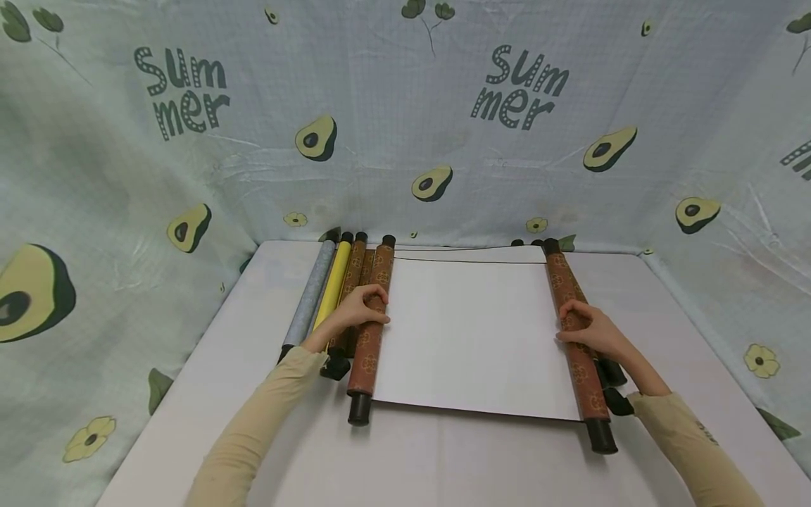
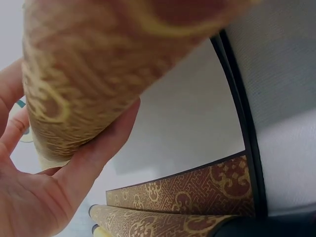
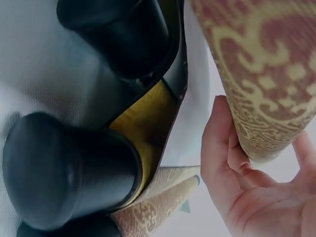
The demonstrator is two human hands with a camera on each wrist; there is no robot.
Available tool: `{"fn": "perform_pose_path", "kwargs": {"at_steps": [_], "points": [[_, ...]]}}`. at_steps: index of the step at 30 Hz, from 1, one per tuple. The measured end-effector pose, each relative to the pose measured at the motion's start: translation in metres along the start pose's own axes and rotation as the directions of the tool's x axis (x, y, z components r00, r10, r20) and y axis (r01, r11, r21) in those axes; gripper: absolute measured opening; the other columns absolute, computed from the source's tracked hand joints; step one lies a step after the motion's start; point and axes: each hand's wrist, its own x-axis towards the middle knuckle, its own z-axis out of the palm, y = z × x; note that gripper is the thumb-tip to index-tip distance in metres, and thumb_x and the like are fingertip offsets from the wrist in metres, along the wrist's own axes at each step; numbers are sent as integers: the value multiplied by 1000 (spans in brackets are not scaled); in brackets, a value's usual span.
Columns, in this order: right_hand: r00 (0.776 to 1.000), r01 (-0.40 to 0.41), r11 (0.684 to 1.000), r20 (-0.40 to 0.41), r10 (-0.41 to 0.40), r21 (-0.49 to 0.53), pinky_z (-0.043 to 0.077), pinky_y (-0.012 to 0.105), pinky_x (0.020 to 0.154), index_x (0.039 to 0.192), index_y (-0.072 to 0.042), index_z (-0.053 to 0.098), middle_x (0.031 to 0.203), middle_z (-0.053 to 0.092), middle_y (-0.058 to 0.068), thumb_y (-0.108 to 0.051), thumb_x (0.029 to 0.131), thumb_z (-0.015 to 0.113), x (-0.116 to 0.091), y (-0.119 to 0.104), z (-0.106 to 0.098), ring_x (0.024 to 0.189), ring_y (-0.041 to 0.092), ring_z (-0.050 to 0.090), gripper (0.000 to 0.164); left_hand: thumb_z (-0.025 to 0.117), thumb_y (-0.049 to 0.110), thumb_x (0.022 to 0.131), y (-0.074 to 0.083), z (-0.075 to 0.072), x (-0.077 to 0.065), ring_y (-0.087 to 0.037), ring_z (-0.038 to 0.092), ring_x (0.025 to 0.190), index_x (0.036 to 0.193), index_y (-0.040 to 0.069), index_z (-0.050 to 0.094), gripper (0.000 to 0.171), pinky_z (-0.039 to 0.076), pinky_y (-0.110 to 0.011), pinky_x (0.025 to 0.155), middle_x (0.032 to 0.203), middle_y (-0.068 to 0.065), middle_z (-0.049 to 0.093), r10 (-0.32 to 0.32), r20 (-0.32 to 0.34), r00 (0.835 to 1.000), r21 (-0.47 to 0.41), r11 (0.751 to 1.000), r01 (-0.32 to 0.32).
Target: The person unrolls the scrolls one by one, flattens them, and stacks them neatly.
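A brown patterned scroll lies partly unrolled, its blank white sheet (image 1: 469,331) stretched between two rolled ends with black knobs. My left hand (image 1: 357,310) grips the left roller (image 1: 366,359), thumb on the near side and fingers curled over it. My right hand (image 1: 595,332) holds the right roller (image 1: 584,384) the same way. In the left wrist view the gripped roller (image 2: 98,74) is raised above a brown patterned border (image 2: 182,190). Near the right roller, the right wrist view shows black knobs (image 3: 74,168) of other rolls underneath.
Left of the scroll lie a grey-blue roll (image 1: 310,296), a yellow roll (image 1: 334,285) and another brown roll (image 1: 353,264). The white table (image 1: 405,465) meets a hanging cloth (image 1: 380,84) printed with avocados at the back and sides.
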Motion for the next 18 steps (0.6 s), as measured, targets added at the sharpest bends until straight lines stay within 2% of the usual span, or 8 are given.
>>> {"fn": "perform_pose_path", "kwargs": {"at_steps": [6, 14, 18], "points": [[1000, 16, 1000, 19, -16, -8, 38, 29, 74, 102, 0, 49, 108, 46, 13, -14, 77, 69, -3, 0, -3, 92, 12, 39, 35, 69, -1, 69, -3, -2, 1, -18, 47, 79, 94, -3, 55, 29, 39, -25, 67, 96, -16, 54, 16, 2, 1000, -17, 1000, -16], [1000, 5, 1000, 13, -5, -27, 35, 43, 80, 103, 0, 47, 114, 45, 19, -13, 77, 68, -5, 2, -7, 105, 31, 37, 36, 66, 1, 72, -4, -4, 2, -18, 48, 81, 96, -3, 57, 26, 40, -26, 69, 99, -16, 55, 12, 29, 1000, -3, 1000, -12], [1000, -6, 1000, 15, 7, -19, 37, 43, 78, 105, 1, 46, 117, 43, 22, -13, 78, 67, -8, 1, -7, 106, 34, 37, 37, 65, 2, 74, -5, -5, 2, -18, 49, 82, 99, -5, 57, 27, 40, -27, 70, 101, -17, 56, 38, 29, 999, 15, 999, -38]]}}
